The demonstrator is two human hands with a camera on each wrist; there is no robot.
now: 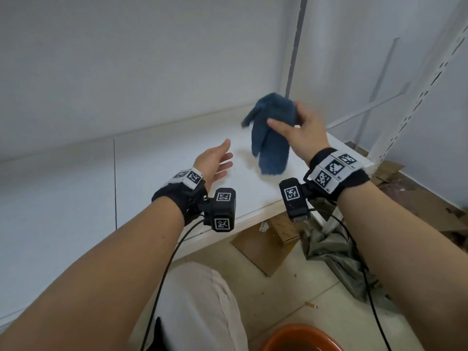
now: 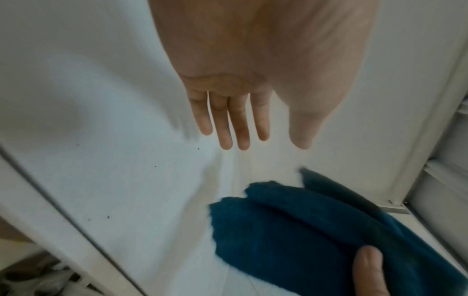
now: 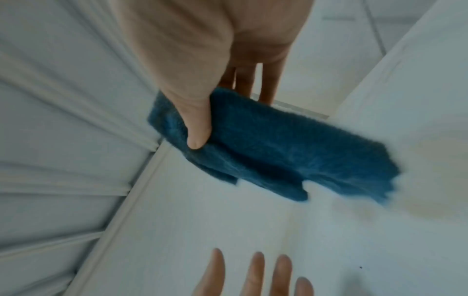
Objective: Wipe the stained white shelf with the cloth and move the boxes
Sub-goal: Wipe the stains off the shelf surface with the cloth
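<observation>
A dark blue fluffy cloth (image 1: 272, 138) hangs folded above the white shelf (image 1: 164, 178), its lower end close to the surface. My right hand (image 1: 296, 130) pinches the cloth's upper part between thumb and fingers; the right wrist view shows the thumb (image 3: 197, 128) pressed on the cloth (image 3: 278, 152). My left hand (image 1: 217, 163) hovers open over the shelf just left of the cloth, fingers (image 2: 235, 128) straight, touching nothing. A faint yellowish stain (image 3: 428, 176) marks the shelf near the cloth's free end. Small dark specks (image 2: 108, 217) dot the shelf (image 2: 101, 160). No boxes stand on the shelf.
White wall behind the shelf, a slotted metal upright (image 1: 420, 97) at the right. Below the shelf's front edge lie flattened cardboard (image 1: 263, 247) and a crumpled grey-green cloth (image 1: 336, 257) on the tiled floor. An orange basin rim (image 1: 301, 338) sits near my knee (image 1: 200, 305).
</observation>
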